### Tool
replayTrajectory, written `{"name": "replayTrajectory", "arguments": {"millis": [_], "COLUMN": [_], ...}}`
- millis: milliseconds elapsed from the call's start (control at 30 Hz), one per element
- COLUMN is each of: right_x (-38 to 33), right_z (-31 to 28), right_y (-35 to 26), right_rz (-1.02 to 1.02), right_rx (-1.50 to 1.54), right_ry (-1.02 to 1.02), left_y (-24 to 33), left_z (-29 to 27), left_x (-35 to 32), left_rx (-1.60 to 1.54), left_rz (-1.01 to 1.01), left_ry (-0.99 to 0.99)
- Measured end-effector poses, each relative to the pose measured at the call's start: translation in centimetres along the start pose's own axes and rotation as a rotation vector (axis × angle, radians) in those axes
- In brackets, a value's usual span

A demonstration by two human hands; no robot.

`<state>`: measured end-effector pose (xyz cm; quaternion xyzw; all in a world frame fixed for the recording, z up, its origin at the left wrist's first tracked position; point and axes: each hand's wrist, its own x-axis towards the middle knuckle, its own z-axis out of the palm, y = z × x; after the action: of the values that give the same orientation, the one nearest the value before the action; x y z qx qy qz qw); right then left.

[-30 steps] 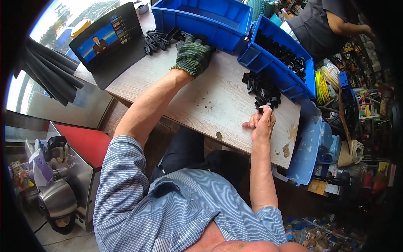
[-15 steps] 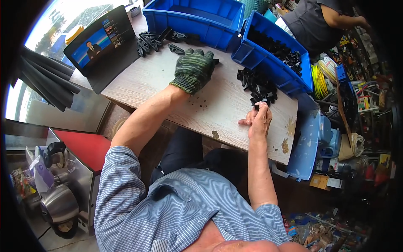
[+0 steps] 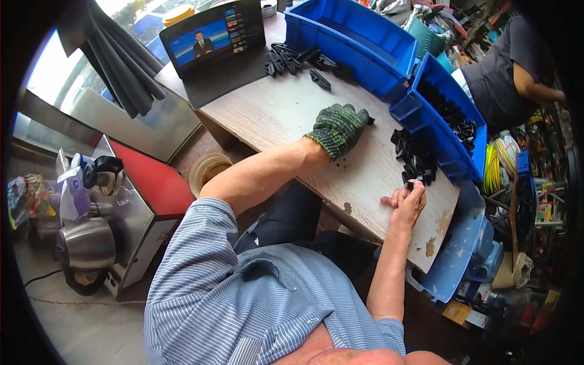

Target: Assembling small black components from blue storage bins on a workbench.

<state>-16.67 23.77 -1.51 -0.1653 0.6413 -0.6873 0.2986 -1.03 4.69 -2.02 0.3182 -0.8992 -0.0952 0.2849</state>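
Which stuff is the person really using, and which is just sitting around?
Using: left hand in a green glove, bare right hand, black clips, blue bins.

Just there: tablet, kettle, tape roll, black tubes.

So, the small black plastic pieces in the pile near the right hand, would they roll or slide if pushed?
The black pieces look angular and interlocked, so they probably slide or snag instead of rolling. They seem small, rigid and light; the right hand pinches one with fingertips.

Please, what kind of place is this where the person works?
Probably a small workshop or hardware shop. Blue plastic bins stand on a worn wooden table, piles of small black plastic parts lie beside them, and crowded shelves of goods fill the right side.
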Motion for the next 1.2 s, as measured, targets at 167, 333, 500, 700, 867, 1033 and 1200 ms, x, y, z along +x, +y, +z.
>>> {"name": "replayTrajectory", "arguments": {"millis": [167,333,500,700,867,1033,1200], "right_x": [-0.3,-0.3,-0.7,-0.3,-0.3,0.0,-0.9], "right_z": [0.3,0.1,0.5,0.3,0.6,0.0,0.3], "right_y": [0.0,0.4,-0.1,0.3,-0.3,0.7,0.8], "right_rz": [0.005,-0.003,0.003,-0.023,-0.029,0.002,0.029], "right_rx": [-0.014,-0.014,-0.023,0.003,0.007,0.080,0.155], "right_ry": [0.031,0.010,0.046,0.029,0.053,0.035,0.051], "left_y": [2.2,2.8,2.7,2.7,1.9,2.7,3.9], "left_z": [-1.5,-0.5,-0.1,0.0,-0.4,-0.4,0.6], "left_x": [-1.4,-2.5,-2.9,-2.6,-0.6,-0.7,-2.7], "left_rx": [-0.010,0.011,0.038,0.149,0.171,0.150,-0.171], "left_rz": [-0.050,0.031,0.070,0.002,-0.021,0.000,0.098], "left_ry": [-0.015,0.006,0.021,0.009,-0.033,0.046,-0.080]}}
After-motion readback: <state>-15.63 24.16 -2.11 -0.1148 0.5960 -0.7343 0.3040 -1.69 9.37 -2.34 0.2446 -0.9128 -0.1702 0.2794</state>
